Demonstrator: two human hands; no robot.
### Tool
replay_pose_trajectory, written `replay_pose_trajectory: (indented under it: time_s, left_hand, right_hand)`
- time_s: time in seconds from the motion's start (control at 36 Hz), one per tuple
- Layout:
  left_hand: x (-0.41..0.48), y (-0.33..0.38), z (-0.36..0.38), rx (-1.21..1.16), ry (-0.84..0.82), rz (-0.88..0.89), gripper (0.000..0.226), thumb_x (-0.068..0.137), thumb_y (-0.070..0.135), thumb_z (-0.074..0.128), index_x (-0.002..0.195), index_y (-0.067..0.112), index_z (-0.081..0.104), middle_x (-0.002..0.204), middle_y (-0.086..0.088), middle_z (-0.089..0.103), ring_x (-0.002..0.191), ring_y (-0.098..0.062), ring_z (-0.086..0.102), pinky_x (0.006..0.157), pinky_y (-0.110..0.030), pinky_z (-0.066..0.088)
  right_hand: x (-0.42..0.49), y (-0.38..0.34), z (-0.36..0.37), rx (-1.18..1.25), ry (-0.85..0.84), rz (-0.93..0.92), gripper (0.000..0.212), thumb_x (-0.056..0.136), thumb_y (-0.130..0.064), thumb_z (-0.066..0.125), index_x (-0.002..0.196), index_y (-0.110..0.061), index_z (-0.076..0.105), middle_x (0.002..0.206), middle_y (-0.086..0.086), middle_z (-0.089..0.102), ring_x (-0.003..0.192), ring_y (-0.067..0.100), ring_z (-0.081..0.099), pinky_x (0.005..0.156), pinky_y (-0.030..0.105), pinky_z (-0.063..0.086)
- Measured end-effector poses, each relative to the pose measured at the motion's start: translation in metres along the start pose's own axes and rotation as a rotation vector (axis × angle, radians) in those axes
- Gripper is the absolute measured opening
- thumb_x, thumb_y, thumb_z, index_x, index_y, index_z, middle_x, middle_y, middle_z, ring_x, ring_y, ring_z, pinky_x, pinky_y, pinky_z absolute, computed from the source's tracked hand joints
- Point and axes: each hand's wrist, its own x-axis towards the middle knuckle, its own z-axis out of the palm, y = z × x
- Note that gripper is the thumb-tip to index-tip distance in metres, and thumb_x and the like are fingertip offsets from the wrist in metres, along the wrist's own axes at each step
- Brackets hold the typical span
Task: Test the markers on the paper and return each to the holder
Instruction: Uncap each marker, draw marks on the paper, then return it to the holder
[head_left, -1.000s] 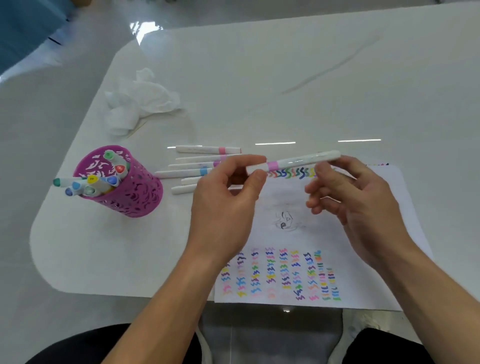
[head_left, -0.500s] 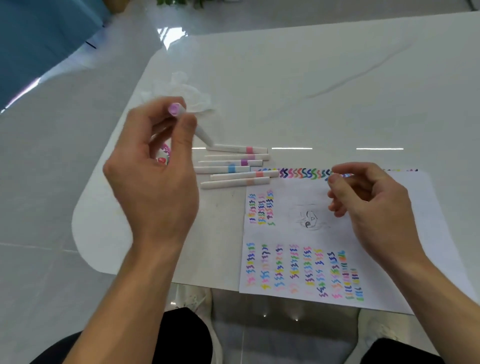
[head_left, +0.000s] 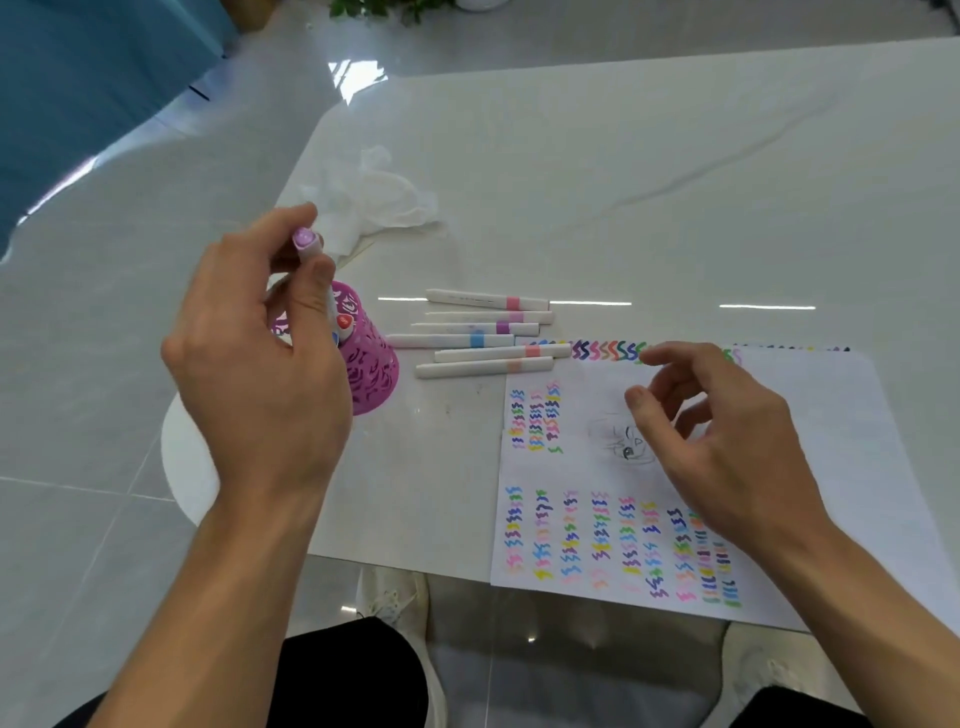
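- Nearest me on the white marble-look table (head_left: 623, 156), the white sheet of paper (head_left: 831, 415) is crowded with rows of small coloured zigzag test marks, a further band of them along its far edge and a faint pencil sketch in the middle; I judge a good many markers tested already.
- Above that sheet my right hand (head_left: 727, 447) hovers with its fingers loosely curled and spread, and I see nothing in it.
- To the left my left hand (head_left: 260, 374) pinches a white marker with a lilac end cap (head_left: 306, 243) between thumb and fingertips, cap end up, its barrel angled down towards the holder.
- Just behind that hand stands the magenta perforated metal pen holder (head_left: 369, 374), partly hidden; an orange-red cap shows at its rim, so some markers are home, though I cannot count them.
- I read the step in hand as dropping the lilac marker in; whether its lower end has entered the rim I cannot tell.
- Between holder and paper lie six loose white markers with pink, purple, blue and peach bands (head_left: 483, 332), roughly parallel, near but outside the holder: to my eye these are what is left to return, and maybe to test.
- Further off lies a crumpled white tissue (head_left: 384, 202), well apart from the work.
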Motion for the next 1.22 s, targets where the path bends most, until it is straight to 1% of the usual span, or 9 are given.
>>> replay_pose_trajectory:
  time_s: [0.11,0.25,0.39,0.5,0.67,0.83,0.94,1.08,1.22]
  left_hand:
    - [-0.002,-0.005,0.0,0.076,-0.08,-0.043,0.027,0.1,0.029,0.057,0.127,0.028,0.064,0.111,0.009,0.07,0.099,-0.008,0.068,0.091,-0.034,0.057]
    - [-0.005,-0.005,0.001,0.215,-0.142,-0.09,0.027,0.097,0.029,0.06,0.123,0.027,0.069,0.107,0.019,0.065,0.094,0.001,0.058,0.079,0.0,0.041]
    - [-0.007,-0.006,0.002,0.323,-0.205,-0.09,0.028,0.1,0.025,0.055,0.125,0.022,0.07,0.11,0.002,0.074,0.087,-0.002,0.055,0.081,-0.019,0.042]
    - [-0.008,-0.006,0.002,0.355,-0.239,-0.078,0.028,0.101,0.022,0.054,0.124,0.02,0.07,0.107,-0.002,0.074,0.084,-0.01,0.058,0.079,-0.018,0.037]
    - [-0.009,0.002,0.004,0.339,-0.264,-0.071,0.036,0.1,0.028,0.056,0.134,0.019,0.063,0.127,-0.001,0.068,0.111,-0.017,0.063,0.094,-0.016,0.036]
    - [-0.01,0.016,0.012,0.237,-0.259,0.111,0.032,0.099,0.025,0.065,0.13,0.017,0.064,0.124,-0.002,0.068,0.113,-0.016,0.061,0.097,-0.015,0.039]
    - [-0.02,0.021,0.024,0.198,-0.389,0.141,0.025,0.096,0.018,0.066,0.121,0.015,0.07,0.116,-0.002,0.07,0.108,-0.017,0.062,0.092,-0.007,0.034]
    - [-0.033,0.024,0.045,0.2,-0.6,0.091,0.023,0.095,0.018,0.066,0.117,0.018,0.072,0.111,0.003,0.071,0.103,-0.018,0.064,0.087,-0.031,0.05]
    - [-0.048,0.022,0.061,0.26,-0.725,0.059,0.027,0.1,0.022,0.057,0.124,0.02,0.068,0.122,0.003,0.067,0.113,-0.021,0.059,0.089,-0.036,0.047]
  right_hand:
    - [0.002,0.001,0.002,0.011,-0.004,0.004,0.029,0.093,-0.03,0.07,0.121,-0.027,0.062,0.09,-0.021,0.062,0.087,0.0,0.063,0.065,0.008,0.049]
    - [0.003,0.0,0.003,0.015,-0.006,-0.002,0.028,0.094,-0.028,0.07,0.121,-0.024,0.063,0.09,-0.021,0.061,0.088,0.0,0.063,0.067,0.007,0.049]
    - [0.002,0.002,0.003,-0.001,-0.011,0.005,0.028,0.095,-0.027,0.071,0.122,-0.023,0.065,0.089,-0.02,0.062,0.078,0.002,0.065,0.065,0.011,0.049]
    - [0.002,0.003,0.001,-0.006,-0.012,0.004,0.027,0.095,-0.027,0.069,0.122,-0.022,0.064,0.089,-0.022,0.061,0.078,0.002,0.064,0.065,0.014,0.05]
    - [0.001,0.002,0.001,0.005,0.003,0.006,0.025,0.096,-0.026,0.069,0.121,-0.023,0.065,0.089,-0.018,0.063,0.082,0.003,0.065,0.065,0.011,0.049]
    - [0.0,0.006,-0.005,-0.015,0.0,0.009,0.025,0.097,-0.025,0.068,0.121,-0.023,0.066,0.089,-0.019,0.063,0.087,0.003,0.063,0.064,0.011,0.049]
    - [-0.001,0.014,-0.013,-0.019,0.018,0.033,0.023,0.096,-0.024,0.068,0.119,-0.023,0.066,0.088,-0.019,0.063,0.088,0.0,0.062,0.067,0.008,0.049]
    - [-0.002,0.022,-0.021,-0.023,0.036,0.065,0.021,0.097,-0.022,0.067,0.117,-0.025,0.066,0.087,-0.018,0.065,0.083,0.001,0.063,0.064,0.009,0.047]
    - [-0.002,0.03,-0.026,-0.034,0.036,0.089,0.019,0.098,-0.021,0.067,0.116,-0.026,0.066,0.087,-0.017,0.066,0.075,0.007,0.065,0.067,0.024,0.052]
